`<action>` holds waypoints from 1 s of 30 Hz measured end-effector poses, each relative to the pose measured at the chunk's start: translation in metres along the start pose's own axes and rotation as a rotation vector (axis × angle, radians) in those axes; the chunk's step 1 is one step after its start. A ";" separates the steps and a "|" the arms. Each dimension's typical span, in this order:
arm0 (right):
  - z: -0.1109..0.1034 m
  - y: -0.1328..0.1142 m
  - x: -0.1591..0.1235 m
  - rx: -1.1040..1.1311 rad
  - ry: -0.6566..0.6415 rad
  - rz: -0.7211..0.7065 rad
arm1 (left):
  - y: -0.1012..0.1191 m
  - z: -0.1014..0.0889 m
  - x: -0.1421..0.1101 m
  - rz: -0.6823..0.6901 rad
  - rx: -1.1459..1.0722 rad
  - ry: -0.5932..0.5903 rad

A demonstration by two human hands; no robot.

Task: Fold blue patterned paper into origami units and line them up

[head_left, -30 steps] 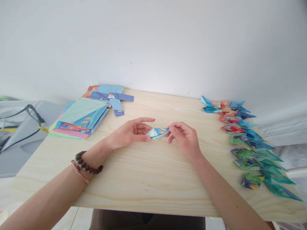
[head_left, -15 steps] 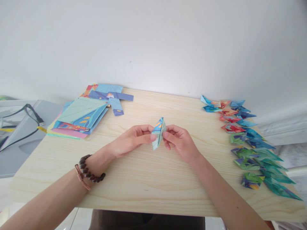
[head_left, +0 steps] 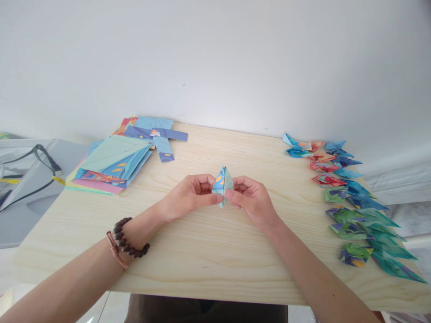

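Origami piece (head_left: 219, 183) pinched by left hand (head_left: 188, 196) and right hand (head_left: 255, 201), black cable (head_left: 54, 166) over grey box (head_left: 20, 229), contents unclear

The folded paper (head_left: 219, 184) is showing pale green, blue and orange, the tabletop (head_left: 208, 255) is displaying pale wood grain

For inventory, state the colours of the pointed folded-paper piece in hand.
The folded-paper piece: pale green and blue, with yellow-orange patches; clearest in head view.

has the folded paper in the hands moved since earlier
Yes, the folded paper turned: once roughly parallel to the table's back edge, its tip now points toward it.
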State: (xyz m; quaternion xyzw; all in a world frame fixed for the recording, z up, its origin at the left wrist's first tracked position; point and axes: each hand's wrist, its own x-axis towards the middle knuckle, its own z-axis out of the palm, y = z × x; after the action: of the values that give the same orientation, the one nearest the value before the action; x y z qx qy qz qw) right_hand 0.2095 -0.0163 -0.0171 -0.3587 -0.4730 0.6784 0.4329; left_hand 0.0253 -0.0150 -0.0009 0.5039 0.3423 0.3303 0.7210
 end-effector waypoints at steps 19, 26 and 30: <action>-0.004 0.002 -0.002 -0.102 0.017 -0.018 | -0.002 -0.003 -0.002 0.000 0.158 0.017; -0.006 0.001 -0.001 -0.154 -0.065 -0.037 | 0.006 -0.005 -0.002 0.066 0.205 -0.058; -0.007 -0.002 -0.001 -0.233 -0.100 -0.068 | 0.007 -0.008 -0.001 0.183 0.249 0.053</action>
State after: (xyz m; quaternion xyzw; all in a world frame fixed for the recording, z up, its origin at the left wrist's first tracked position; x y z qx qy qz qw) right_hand 0.2164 -0.0147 -0.0171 -0.3562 -0.5816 0.6206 0.3870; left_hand 0.0173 -0.0097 0.0042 0.6096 0.3521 0.3628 0.6106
